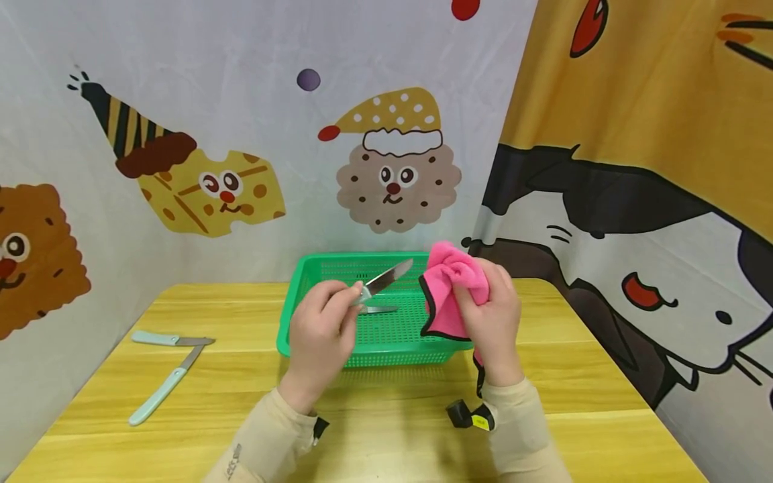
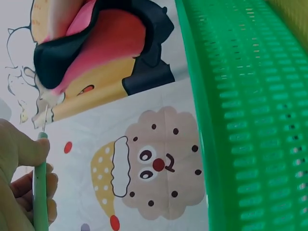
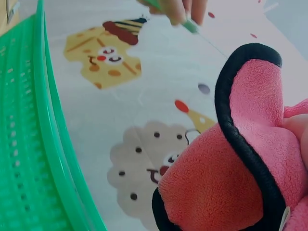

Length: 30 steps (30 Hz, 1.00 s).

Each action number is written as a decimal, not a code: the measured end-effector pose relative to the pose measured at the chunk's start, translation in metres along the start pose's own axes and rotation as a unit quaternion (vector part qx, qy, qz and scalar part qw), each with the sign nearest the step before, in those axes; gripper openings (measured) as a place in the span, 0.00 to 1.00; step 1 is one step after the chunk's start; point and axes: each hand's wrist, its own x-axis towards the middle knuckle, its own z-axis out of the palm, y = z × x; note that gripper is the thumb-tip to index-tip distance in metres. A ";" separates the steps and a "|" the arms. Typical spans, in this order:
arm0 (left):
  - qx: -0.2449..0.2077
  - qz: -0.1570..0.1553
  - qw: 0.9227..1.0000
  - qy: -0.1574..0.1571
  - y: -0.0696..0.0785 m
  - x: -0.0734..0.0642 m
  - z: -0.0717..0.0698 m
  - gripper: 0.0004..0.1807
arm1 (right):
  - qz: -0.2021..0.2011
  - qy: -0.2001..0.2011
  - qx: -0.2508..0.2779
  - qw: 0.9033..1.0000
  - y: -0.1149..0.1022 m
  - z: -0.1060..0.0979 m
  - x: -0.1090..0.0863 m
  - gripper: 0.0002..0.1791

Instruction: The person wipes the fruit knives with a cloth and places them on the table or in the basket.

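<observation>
My left hand (image 1: 323,335) grips a small knife by its pale green handle (image 2: 40,192), the blade (image 1: 391,276) pointing up and to the right over the basket. My right hand (image 1: 496,315) holds a bunched pink cloth (image 1: 447,295) with black edging, a short gap away from the blade tip. Below the hands stands a green plastic basket (image 1: 290,329) with slotted walls. Another knife (image 1: 380,310) lies inside it, its handle hidden behind my left hand. In the right wrist view the cloth (image 3: 216,178) fills the lower right.
Two knives with pale green handles lie on the wooden table (image 1: 229,416) at the left: one knife (image 1: 156,338) sideways, the other knife (image 1: 158,397) slanting, their blade tips meeting. Behind the table hangs a printed curtain (image 1: 241,87) with cartoon figures.
</observation>
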 end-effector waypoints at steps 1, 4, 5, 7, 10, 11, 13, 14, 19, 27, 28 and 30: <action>0.001 0.001 1.000 -0.001 -0.001 0.001 -0.001 0.09 | 0.004 0.004 -0.006 1.000 0.003 -0.002 0.000 0.15; -0.002 0.009 1.000 -0.004 -0.004 0.006 -0.004 0.10 | 0.014 0.006 -0.014 1.000 0.009 -0.008 0.001 0.15; -0.003 0.013 1.000 -0.005 -0.005 0.008 -0.005 0.11 | 0.016 0.005 -0.016 1.000 0.011 -0.009 0.001 0.15; -0.006 0.018 1.000 -0.010 -0.007 0.013 -0.008 0.12 | 0.017 0.000 -0.022 1.000 0.016 -0.013 0.000 0.14; -0.008 0.010 0.999 -0.041 -0.011 0.020 -0.013 0.14 | 0.016 -0.013 -0.036 0.999 0.023 -0.019 -0.001 0.13; -0.008 0.005 0.998 -0.055 -0.013 0.023 -0.015 0.15 | 0.015 -0.017 -0.041 0.999 0.026 -0.022 -0.002 0.13; -0.011 -0.006 0.996 -0.088 -0.017 0.029 -0.019 0.17 | 0.012 -0.022 -0.055 0.998 0.032 -0.026 -0.004 0.12; -0.013 -0.011 0.994 -0.106 -0.018 0.033 -0.020 0.17 | 0.012 -0.023 -0.062 0.998 0.034 -0.028 -0.004 0.12; -0.034 -0.021 0.984 -0.176 -0.030 0.057 -0.019 0.16 | 0.027 -0.032 -0.083 0.996 0.046 -0.037 -0.007 0.13; -0.062 -0.093 0.945 -0.308 -0.057 0.089 0.004 0.12 | 0.063 -0.043 -0.097 0.992 0.057 -0.045 -0.014 0.15; -0.062 -0.107 0.938 -0.323 -0.060 0.090 0.008 0.12 | 0.062 -0.046 -0.099 0.992 0.058 -0.045 -0.014 0.15; -0.062 -0.133 0.925 -0.350 -0.069 0.091 0.015 0.12 | 0.064 -0.049 -0.104 0.991 0.061 -0.047 -0.016 0.15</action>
